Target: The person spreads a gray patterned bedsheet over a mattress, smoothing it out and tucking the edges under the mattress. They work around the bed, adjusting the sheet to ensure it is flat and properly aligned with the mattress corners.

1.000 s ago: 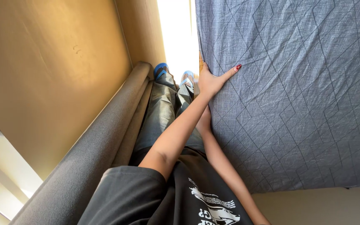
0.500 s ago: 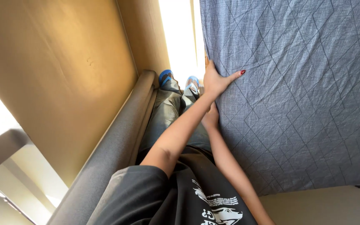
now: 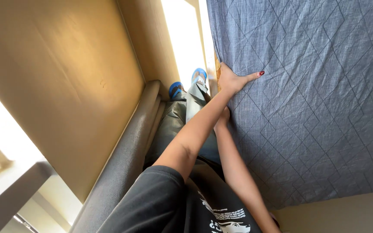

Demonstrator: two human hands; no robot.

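Grey quilted diamond-stitched bedspread fabric (image 3: 316, 95), spread over the bed, is judged soft, light and best gripped at its edge, where the left hand (image 3: 232, 81) is pressed and the right hand (image 3: 224, 117) is tucked, grip unclear.

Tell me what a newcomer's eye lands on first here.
The grey quilted bedcover fills the right side. At its edge, upper centre, the left hand lies on it, thumb spread; the right hand is tucked at the edge just below. Blue sandals show beyond, on the sunlit floor.

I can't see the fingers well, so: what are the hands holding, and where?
Both hold the grey quilt at its edge: left hand higher, right hand just below it, mostly hidden.
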